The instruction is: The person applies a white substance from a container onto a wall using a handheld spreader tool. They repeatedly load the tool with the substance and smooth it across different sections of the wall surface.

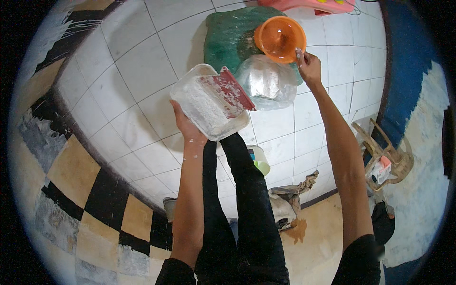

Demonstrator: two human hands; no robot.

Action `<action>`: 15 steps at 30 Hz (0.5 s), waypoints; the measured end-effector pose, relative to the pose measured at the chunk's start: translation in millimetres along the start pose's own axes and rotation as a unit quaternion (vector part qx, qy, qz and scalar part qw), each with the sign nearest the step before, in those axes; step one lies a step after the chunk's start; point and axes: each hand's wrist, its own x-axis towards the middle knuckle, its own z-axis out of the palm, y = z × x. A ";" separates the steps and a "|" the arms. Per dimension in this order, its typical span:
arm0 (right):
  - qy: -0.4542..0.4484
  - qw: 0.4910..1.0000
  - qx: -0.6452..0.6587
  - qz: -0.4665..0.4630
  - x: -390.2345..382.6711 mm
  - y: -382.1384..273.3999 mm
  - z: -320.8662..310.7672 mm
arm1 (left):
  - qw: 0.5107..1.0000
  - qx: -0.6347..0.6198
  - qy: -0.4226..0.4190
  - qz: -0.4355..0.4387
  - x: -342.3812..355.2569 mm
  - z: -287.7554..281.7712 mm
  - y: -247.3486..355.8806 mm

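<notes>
The left hand (189, 126) held a white plastic tub (232, 127) with round corners by its near left side. Its thumb showed, but I could not tell how the hidden fingers bent. White, crumbly stuff lay inside, and a flat, dark red scraper (237, 90) with white specks stuck out over the tub's right edge. Next came a clear, shiny plastic bag (270, 88) on the white tiled floor (137, 66). The right hand (309, 67) was closed — its fingers pinching the near right edge of a round orange plastic bowl (262, 37). Behind that bowl spread a dark green plastic sack (223, 40).
</notes>
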 end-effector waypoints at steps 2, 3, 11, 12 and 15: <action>0.023 0.999 0.038 -0.016 -10.9 -9.1 -0.3 | 1.000 0.014 -0.001 0.015 -1.8 4.1 1.1; 0.029 0.996 0.087 -0.017 -22.5 -17.5 -3.5 | 1.000 0.013 -0.002 0.017 -2.1 2.6 1.2; -0.016 0.962 0.267 0.058 -122.0 -92.2 -74.3 | 1.000 -0.017 0.006 0.024 -2.4 18.2 7.6; -0.023 0.955 0.289 0.060 -134.6 -100.9 -80.6 | 0.999 -0.022 -0.002 0.031 -2.4 20.9 10.3; -0.009 0.946 0.319 0.056 -165.7 -121.8 -95.2 | 0.998 -0.031 -0.016 0.044 -1.7 28.7 11.5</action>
